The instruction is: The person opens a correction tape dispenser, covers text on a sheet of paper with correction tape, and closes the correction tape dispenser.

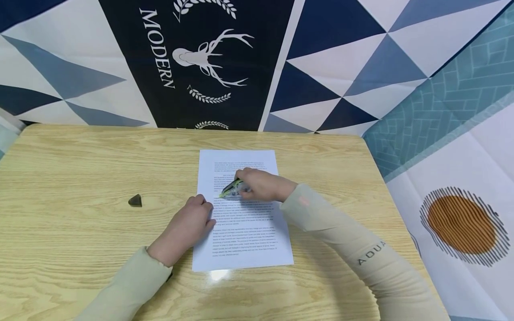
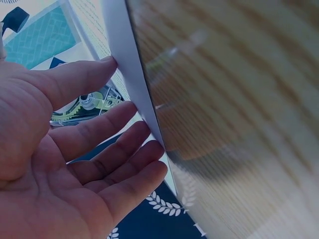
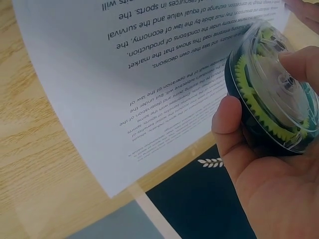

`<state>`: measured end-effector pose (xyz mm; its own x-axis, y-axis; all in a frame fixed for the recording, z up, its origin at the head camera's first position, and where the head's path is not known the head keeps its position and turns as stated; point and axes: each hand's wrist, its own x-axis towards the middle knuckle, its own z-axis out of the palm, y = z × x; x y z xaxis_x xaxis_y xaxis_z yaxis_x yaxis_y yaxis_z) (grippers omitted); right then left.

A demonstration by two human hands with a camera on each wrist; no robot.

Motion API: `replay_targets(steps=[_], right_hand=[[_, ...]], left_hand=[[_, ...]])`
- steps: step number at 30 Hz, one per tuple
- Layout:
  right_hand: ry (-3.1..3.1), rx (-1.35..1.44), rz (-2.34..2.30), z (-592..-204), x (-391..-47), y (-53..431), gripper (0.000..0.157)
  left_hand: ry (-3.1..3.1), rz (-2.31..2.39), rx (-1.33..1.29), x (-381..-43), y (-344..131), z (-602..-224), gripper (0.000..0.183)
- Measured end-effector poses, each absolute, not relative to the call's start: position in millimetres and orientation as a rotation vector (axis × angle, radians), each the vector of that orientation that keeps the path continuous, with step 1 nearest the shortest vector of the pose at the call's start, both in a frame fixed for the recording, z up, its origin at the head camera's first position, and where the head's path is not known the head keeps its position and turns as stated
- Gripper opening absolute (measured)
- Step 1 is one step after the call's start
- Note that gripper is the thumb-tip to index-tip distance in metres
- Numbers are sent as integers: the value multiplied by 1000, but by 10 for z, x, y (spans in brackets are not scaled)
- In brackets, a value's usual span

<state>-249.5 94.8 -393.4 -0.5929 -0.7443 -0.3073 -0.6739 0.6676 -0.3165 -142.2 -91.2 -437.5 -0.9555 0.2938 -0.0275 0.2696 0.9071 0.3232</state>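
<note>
A printed sheet of paper [image 1: 245,249] lies on the wooden table. Over its upper half, my right hand [image 1: 263,183] grips a correction tape [image 1: 230,191] between thumb and fingers, its tip at the text. The right wrist view shows the clear case of the correction tape [image 3: 269,94] with green toothed gears inside. My left hand [image 1: 190,225] rests at the sheet's left edge. In the left wrist view its fingertips [image 2: 155,149] touch the paper's edge, fingers loosely extended. A small dark cap-like piece [image 1: 135,200] lies left of the sheet.
The light wooden table [image 1: 72,200] extends on both sides of the sheet. Behind it hangs a patterned cloth [image 1: 209,58] with a deer head and triangles. A white cloth with a brown oval [image 1: 462,225] is at the right, beyond the table edge.
</note>
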Motion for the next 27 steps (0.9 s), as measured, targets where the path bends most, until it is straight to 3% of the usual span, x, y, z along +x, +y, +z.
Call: replay_targets(steps=[27], right_hand=[[2484,-999,-370,-4007,-2455,1144,25]], left_hand=[[3005,488,469,-1425,-925,-4367,28]])
